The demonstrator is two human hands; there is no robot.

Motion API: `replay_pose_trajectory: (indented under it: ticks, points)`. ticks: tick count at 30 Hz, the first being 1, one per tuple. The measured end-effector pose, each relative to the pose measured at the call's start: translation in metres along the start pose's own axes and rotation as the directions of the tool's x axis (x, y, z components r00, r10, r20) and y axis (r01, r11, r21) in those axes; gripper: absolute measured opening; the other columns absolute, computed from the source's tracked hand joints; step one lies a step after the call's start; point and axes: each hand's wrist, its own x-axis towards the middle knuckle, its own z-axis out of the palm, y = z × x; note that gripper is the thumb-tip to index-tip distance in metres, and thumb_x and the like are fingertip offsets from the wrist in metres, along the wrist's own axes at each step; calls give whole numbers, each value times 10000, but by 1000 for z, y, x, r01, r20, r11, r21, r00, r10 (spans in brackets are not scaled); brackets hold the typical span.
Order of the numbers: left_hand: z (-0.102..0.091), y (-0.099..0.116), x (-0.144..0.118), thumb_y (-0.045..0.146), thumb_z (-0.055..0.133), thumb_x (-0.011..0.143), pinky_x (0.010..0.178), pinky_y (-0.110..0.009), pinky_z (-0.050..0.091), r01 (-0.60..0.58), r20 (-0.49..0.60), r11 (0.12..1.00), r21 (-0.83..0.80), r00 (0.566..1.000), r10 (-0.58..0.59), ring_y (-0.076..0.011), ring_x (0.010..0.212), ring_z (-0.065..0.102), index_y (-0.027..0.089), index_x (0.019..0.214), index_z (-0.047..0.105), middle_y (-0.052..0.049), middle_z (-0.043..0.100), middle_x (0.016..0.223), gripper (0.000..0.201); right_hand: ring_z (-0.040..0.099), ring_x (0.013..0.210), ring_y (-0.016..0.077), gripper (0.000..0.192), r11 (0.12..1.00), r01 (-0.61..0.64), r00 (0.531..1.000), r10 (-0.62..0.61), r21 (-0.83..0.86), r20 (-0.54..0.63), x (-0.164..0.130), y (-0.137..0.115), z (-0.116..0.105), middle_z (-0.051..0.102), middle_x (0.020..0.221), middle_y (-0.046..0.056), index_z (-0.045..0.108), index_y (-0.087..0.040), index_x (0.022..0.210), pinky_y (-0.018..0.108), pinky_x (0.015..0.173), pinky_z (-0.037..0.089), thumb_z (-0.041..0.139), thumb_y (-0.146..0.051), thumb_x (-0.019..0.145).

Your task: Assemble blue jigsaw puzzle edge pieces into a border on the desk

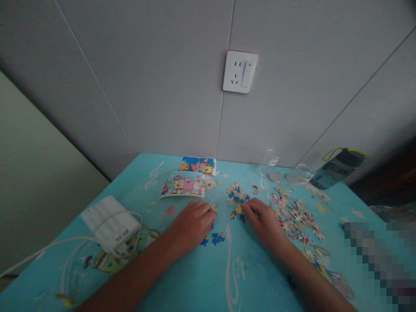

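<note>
My left hand (194, 223) rests low over the table with its fingers bent together. A pale jigsaw piece (212, 207) shows at its fingertips. Just below that hand lie blue jigsaw pieces (218, 238), partly covered by it. My right hand (264, 219) is closed in a pinch at the edge of a small cluster of blue and yellow jigsaw pieces (236, 193). Between its thumb and finger a yellow jigsaw piece (239, 209) is partly visible. To the right of this hand spreads a large heap of mixed jigsaw pieces (297, 216).
Two cartoon picture cards, a front one (183, 185) and a back one (198, 164), lie near the wall. A white power bank (110, 221) with cables sits left. Clear jars (271, 158) and a dark bottle (339, 169) stand at back right. A wall socket (240, 71) is above.
</note>
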Motion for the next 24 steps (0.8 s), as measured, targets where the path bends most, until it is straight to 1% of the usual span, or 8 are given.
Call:
replay_pose_trajectory:
  ticks: [5,8,11,13,15,19,21,24]
  points:
    - [1,2,0,303,513,992,911,-437,467,-6,-35,996,-86,999,3,-246,1010,575,194,1191,605,-80,641,1069,245,535,719,160,369,994,21,999,-24,109,28,-3,-10,4,554,736,13,547,-189,708,280,690,402,451,-363,1019]
    - [6,9,-1,398,627,926,929,-431,478,2,-96,976,-218,995,-23,-248,1024,588,220,1316,536,-68,655,1066,438,537,726,153,345,980,49,996,-63,194,69,-7,-18,11,568,745,11,584,-184,733,273,695,412,470,-347,1015]
    - [15,18,-1,393,705,871,924,-387,498,14,-176,921,-388,980,-89,-222,1008,607,243,1372,491,-52,664,1064,565,554,735,149,326,958,46,990,-82,282,118,-11,-25,17,591,758,8,632,-187,774,270,700,425,472,-337,1015]
    - [19,23,-1,347,700,882,894,-348,514,26,-218,883,-468,965,-144,-197,966,623,250,1356,514,-43,667,1036,518,560,740,149,328,950,28,987,-75,311,143,-12,-28,18,600,765,10,649,-189,786,269,698,430,469,-338,1016]
    - [20,24,0,312,670,908,862,-322,521,35,-252,857,-515,949,-190,-177,912,635,237,1289,572,-33,673,971,400,554,728,146,349,950,20,987,-68,311,146,-12,-29,19,588,751,9,646,-186,758,268,686,428,470,-342,1015]
    - [19,22,3,270,616,944,833,-294,519,37,-273,831,-556,936,-224,-160,887,649,216,1119,656,-27,689,942,188,554,714,143,365,960,46,984,-91,275,153,-13,-28,17,571,733,8,650,-183,734,271,679,423,478,-344,1013]
    - [18,19,3,251,606,949,850,-294,517,41,-260,831,-555,940,-220,-163,926,652,221,1125,658,-31,697,984,186,567,727,148,359,970,63,982,-101,234,157,-13,-26,15,585,740,13,659,-185,741,276,689,429,481,-343,1011]
    - [17,14,2,227,572,965,915,-306,500,53,-258,838,-544,939,-227,-168,1014,644,230,1177,643,-36,698,1072,223,593,792,175,320,994,68,993,-76,85,93,-10,-17,11,625,794,35,692,-193,790,304,749,444,491,-326,1000]
